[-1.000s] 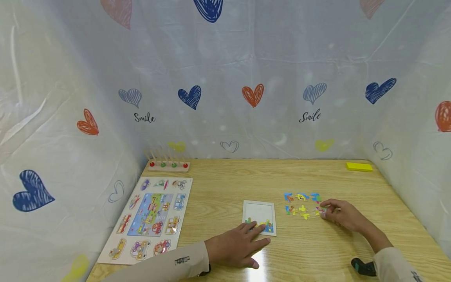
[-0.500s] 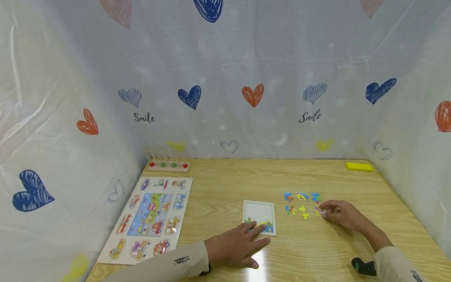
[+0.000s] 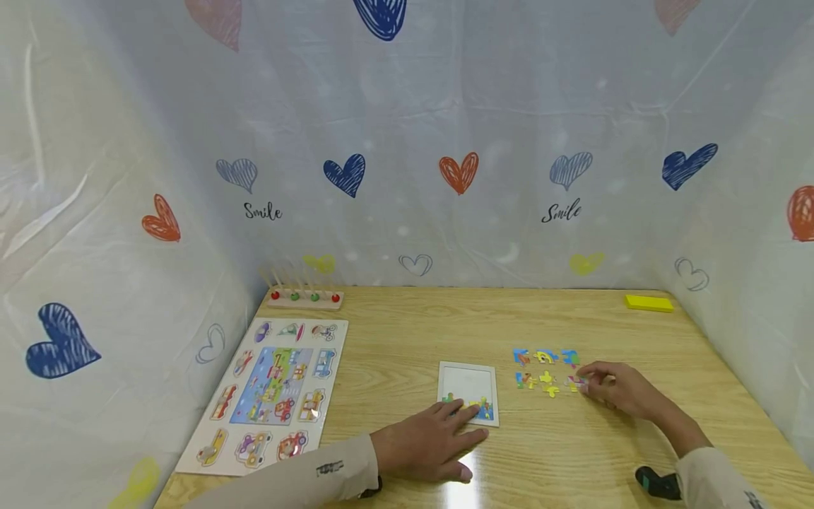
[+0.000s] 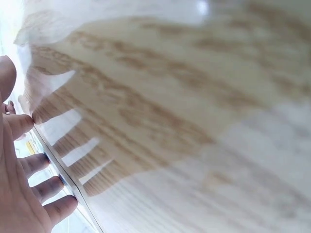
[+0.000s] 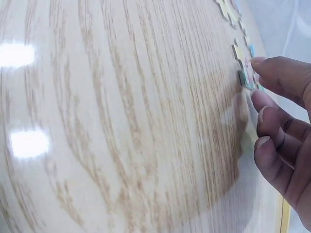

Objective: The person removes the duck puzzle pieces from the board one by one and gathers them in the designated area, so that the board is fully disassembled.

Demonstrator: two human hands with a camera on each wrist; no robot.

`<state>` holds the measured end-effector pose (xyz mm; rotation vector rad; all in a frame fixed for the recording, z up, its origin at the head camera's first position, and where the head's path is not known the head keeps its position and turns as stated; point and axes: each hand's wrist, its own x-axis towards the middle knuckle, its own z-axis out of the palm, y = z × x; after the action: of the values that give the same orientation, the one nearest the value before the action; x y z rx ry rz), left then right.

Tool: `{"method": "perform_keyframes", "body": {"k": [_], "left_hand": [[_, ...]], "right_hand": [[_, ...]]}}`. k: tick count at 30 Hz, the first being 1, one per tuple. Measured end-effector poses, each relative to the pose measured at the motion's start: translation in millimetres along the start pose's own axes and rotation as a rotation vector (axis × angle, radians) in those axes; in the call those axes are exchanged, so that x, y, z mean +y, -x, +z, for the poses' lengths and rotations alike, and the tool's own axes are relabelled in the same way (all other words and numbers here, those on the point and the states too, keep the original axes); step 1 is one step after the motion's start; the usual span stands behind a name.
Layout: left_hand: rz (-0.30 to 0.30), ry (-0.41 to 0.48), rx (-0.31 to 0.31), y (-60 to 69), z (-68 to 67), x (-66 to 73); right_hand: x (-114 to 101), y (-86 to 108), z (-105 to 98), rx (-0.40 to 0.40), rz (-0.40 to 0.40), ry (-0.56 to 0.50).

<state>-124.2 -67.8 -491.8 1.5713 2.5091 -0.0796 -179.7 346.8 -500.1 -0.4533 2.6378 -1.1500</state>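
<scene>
A small white puzzle frame (image 3: 467,378) lies at mid-table, with colourful pieces (image 3: 486,408) along its lower part. My left hand (image 3: 432,440) rests on the frame's lower edge with fingers spread, hiding some of those pieces; in the left wrist view the fingertips of the left hand (image 4: 29,184) meet the frame's edge. To the right, loose pieces (image 3: 545,356) lie in rough rows. At the right end of the nearer row, my right hand (image 3: 620,389) pinches a pink-patterned piece (image 3: 576,380) at table level. The right wrist view shows thumb and finger of the right hand (image 5: 284,121) at its edges.
A large vehicle puzzle board (image 3: 213,431) lies at the left. Behind it stands a wooden peg rack (image 3: 305,301) with red and green beads. A yellow block (image 3: 649,303) sits at the back right. Heart-patterned sheeting (image 3: 496,233) walls the table.
The head view has shifted very slightly. Both hands keep nearly the same places, and the pieces lie as before.
</scene>
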Motion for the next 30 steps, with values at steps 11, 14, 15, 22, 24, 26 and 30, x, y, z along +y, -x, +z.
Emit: {"method": "perform_keyframes", "body": {"k": [11,14,15,22,24,26,30], "left_hand": [[0.001,-0.003,0.023,-3.4,-0.9,-0.5],[0.000,-0.011,0.018,-4.6,-1.9,-0.5],[0.000,-0.018,0.017,-5.0,-2.2,-0.4],[0.006,-0.079,0.022,-4.2,-4.2,3.4],[0.013,-0.079,0.025,-1.4,-4.1,6.7],[0.026,-0.086,0.031,1.4,-3.6,10.3],[0.037,-0.087,0.027,4.3,-0.7,16.2]], "right_hand": [[-23.2,-6.0,1.5,0.056,-0.034,0.095],[-28.8,-8.6,3.3,0.045,-0.044,0.079],[-30.5,-9.3,4.1,0.042,-0.050,0.078],[-42.2,-15.9,10.9,0.000,-0.079,0.027],[-45.9,-18.4,13.1,-0.021,-0.096,0.010],[-49.7,-21.0,15.8,-0.038,-0.110,-0.001],[-55.8,-26.6,22.2,-0.055,-0.155,0.015]]}}
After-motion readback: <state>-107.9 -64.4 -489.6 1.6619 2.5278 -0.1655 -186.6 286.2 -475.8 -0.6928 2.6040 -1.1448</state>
